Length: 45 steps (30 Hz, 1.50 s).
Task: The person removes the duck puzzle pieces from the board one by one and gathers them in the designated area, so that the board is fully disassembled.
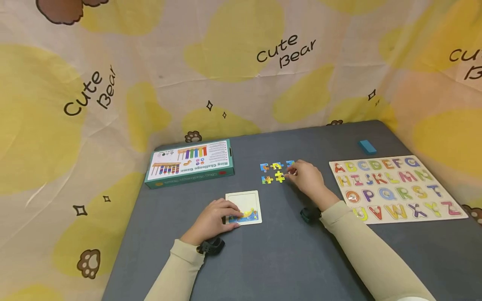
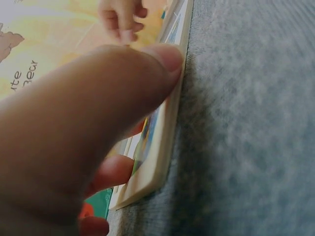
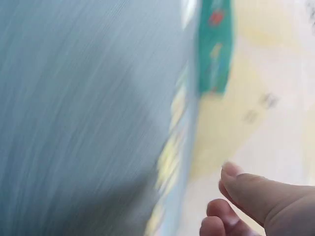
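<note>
My left hand (image 1: 214,219) holds a small square puzzle board (image 1: 242,196) on the table. Its thumb lies against the near edge, while fingers rest on the board and at its left side. Inside the frame, joined pieces (image 1: 250,215) show a yellow and blue picture along the bottom. My right hand (image 1: 306,179) hovers beside a group of loose jigsaw pieces (image 1: 279,176), thumb and fingers bent loosely, nothing visible between them. Its fingertips partly cover the far right piece (image 1: 290,163). In the right wrist view the thumb (image 3: 251,189) shows clearly, but the pieces (image 3: 168,164) are blurred.
A Ring Challenge Game box (image 1: 192,163) lies at the back left of the grey table (image 1: 271,259). To the right is an alphabet board (image 1: 399,188) with coloured letters. Behind it sits a blue block (image 1: 367,147). A printed cloth (image 1: 241,96) hangs around the table.
</note>
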Available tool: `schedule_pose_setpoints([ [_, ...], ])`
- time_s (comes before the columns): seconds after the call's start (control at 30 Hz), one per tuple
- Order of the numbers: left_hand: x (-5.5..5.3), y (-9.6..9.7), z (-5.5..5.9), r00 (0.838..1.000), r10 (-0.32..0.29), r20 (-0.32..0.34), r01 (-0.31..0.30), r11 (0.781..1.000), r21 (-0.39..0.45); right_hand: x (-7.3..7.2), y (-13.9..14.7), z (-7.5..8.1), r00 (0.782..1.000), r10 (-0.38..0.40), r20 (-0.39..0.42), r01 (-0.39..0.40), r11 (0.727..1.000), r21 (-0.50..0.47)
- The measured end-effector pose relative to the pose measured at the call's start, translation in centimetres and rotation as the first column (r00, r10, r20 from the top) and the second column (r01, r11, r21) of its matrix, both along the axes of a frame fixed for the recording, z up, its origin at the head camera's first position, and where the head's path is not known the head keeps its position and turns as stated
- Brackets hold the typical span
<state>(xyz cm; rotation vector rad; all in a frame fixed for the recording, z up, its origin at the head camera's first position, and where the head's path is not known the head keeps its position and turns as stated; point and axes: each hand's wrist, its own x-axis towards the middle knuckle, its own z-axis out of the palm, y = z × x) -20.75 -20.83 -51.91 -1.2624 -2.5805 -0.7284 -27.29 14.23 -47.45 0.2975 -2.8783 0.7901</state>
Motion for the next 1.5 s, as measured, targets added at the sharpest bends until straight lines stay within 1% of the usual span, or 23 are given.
schedule_pose_setpoints([
  [0.1, 0.0, 0.0, 0.0, 0.998, 0.054, 0.038, -0.056, 0.998, 0.040, 1.5, -2.9, 1.0, 0.992, 0.119, -0.033, -0.120, 0.992, -0.029],
  [0.17, -0.1, 0.0, 0.1, 0.991, 0.123, 0.057, -0.127, 0.989, 0.073, 2.6, -5.0, 1.4, 0.978, 0.209, -0.027, -0.210, 0.977, -0.048],
  [0.23, -0.2, 0.0, 0.1, 0.974, 0.211, 0.079, -0.219, 0.970, 0.107, 3.7, -7.0, 1.6, 0.953, 0.301, -0.005, -0.301, 0.952, -0.055],
  [0.3, -0.5, -0.1, 0.0, 0.950, 0.296, 0.102, -0.308, 0.943, 0.124, 4.7, -8.9, 1.4, 0.925, 0.378, 0.033, -0.376, 0.925, -0.055],
  [0.33, -0.6, -0.2, -0.1, 0.938, 0.328, 0.114, -0.341, 0.932, 0.122, 5.1, -9.8, 1.2, 0.911, 0.410, 0.051, -0.408, 0.912, -0.052],
  [0.37, -0.6, -0.2, -0.1, 0.929, 0.346, 0.131, -0.361, 0.926, 0.115, 5.5, -10.6, 1.0, 0.897, 0.439, 0.062, -0.436, 0.899, -0.044],
  [0.4, -0.7, -0.3, -0.2, 0.925, 0.350, 0.149, -0.366, 0.925, 0.104, 5.8, -11.2, 0.7, 0.887, 0.456, 0.072, -0.455, 0.890, -0.031],
  [0.43, -0.8, -0.4, -0.2, 0.925, 0.342, 0.167, -0.359, 0.930, 0.080, 6.1, -11.9, 0.4, 0.880, 0.467, 0.082, -0.467, 0.884, -0.019],
  [0.5, -0.8, -0.6, -0.3, 0.934, 0.293, 0.203, -0.305, 0.952, 0.034, 6.4, -12.8, -0.5, 0.879, 0.469, 0.090, -0.472, 0.881, 0.018],
  [0.6, -0.9, -0.7, -0.5, 0.942, 0.215, 0.259, -0.213, 0.976, -0.037, 6.7, -13.6, -1.5, 0.897, 0.432, 0.092, -0.437, 0.898, 0.047],
  [0.67, -0.8, -0.6, -0.6, 0.944, 0.182, 0.277, -0.170, 0.983, -0.069, 6.9, -13.9, -2.1, 0.909, 0.405, 0.096, -0.410, 0.911, 0.041],
  [0.77, -0.7, -0.6, -0.8, 0.950, 0.162, 0.268, -0.140, 0.985, -0.099, 7.0, -13.9, -2.4, 0.916, 0.386, 0.112, -0.389, 0.921, 0.002],
  [0.87, -0.6, -0.6, -0.8, 0.953, 0.159, 0.257, -0.134, 0.985, -0.113, 7.1, -13.7, -2.5, 0.914, 0.384, 0.131, -0.383, 0.923, -0.029],
  [0.93, -0.6, -0.6, -0.8, 0.952, 0.164, 0.256, -0.139, 0.984, -0.116, 7.1, -13.7, -2.5, 0.914, 0.381, 0.137, -0.378, 0.924, -0.047],
  [1.1, -0.6, -0.5, -0.7, 0.951, 0.179, 0.254, -0.153, 0.981, -0.116, 6.9, -13.5, -2.5, 0.917, 0.379, 0.124, -0.365, 0.923, -0.124],
  [1.3, -0.5, -0.6, -0.6, 0.951, 0.191, 0.243, -0.164, 0.978, -0.130, 6.5, -13.3, -2.8, 0.919, 0.379, 0.111, -0.351, 0.913, -0.206],
  [1.4, -0.5, -0.7, -0.5, 0.948, 0.197, 0.249, -0.167, 0.977, -0.135, 6.3, -13.1, -2.9, 0.917, 0.386, 0.103, -0.342, 0.892, -0.295],
  [1.5, -0.5, -0.7, -0.3, 0.945, 0.202, 0.257, -0.171, 0.976, -0.138, 5.9, -12.6, -2.6, 0.914, 0.394, 0.098, -0.322, 0.850, -0.416],
])
